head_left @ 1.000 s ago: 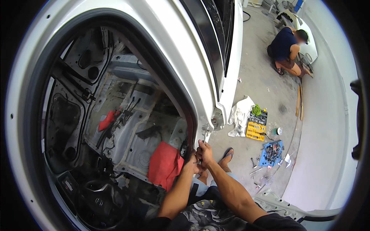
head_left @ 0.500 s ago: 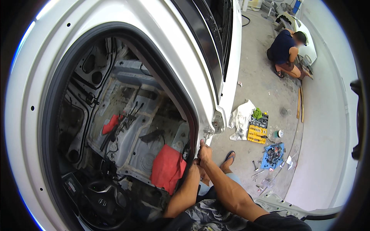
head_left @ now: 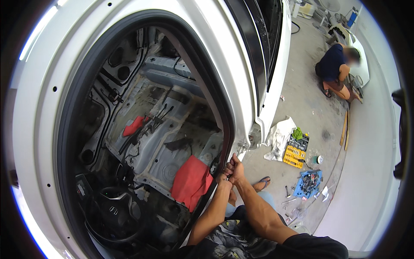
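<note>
Vehicle repair workshop

A white car body [head_left: 215, 30] showed its bare metal floor pan [head_left: 161, 155], while an open yellow tool case [head_left: 295, 156] and a blue tray [head_left: 297, 192] of small parts lay on grey concrete [head_left: 302, 86]

metal tool [head_left: 242, 152] | slim, silver | mostly hidden | visible end beside white car body [head_left: 241, 112], contact unclear

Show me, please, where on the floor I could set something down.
The concrete floor looks mostly bare between the white car and the crouching co-worker, beyond the white cloth and tool case. It is crowded around the blue parts tray, with loose tools beside it. The left hand and right hand crowd the car's edge.
</note>
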Motion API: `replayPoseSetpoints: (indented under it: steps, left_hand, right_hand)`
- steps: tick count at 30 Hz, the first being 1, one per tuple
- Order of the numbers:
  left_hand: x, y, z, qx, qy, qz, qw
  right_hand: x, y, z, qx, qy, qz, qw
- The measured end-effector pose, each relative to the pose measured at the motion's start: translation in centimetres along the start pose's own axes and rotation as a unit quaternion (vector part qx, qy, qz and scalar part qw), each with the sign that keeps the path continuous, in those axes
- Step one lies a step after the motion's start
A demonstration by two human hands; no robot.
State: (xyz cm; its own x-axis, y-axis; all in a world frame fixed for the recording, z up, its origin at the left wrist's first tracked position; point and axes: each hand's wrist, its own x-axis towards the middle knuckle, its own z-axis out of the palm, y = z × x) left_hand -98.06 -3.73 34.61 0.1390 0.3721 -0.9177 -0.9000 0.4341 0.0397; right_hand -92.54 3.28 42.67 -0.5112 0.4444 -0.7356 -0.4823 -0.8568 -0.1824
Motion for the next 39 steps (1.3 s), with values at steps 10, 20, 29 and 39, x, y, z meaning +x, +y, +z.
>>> replayPoseSetpoints:
  steps: [10,20,29,39]
  left_hand:
    - [1.4,-0.7,-0.4,-0.022,0.007,0.019,1.0]
    - [0.3,0.8,-0.7,0.016,0.088,-0.011,0.996]
    - [-2.6,0.6,2.6,-0.016,-0.003,0.1,0.995]
    - [-5.2,1.2,4.6,-0.003,0.203,0.163,0.966]
  right_hand:
    - [-0.5,0.2,-1.2,-0.033,-0.037,-0.007,0.999]
    - [-1.2,2.1,-0.8,-0.25,0.104,-0.208,0.94]
    - [0.2,1.8,-1.1,-0.081,0.083,-0.159,0.98]
    - [0.2,1.4,-1.2,-0.043,-0.017,-0.153,0.987]
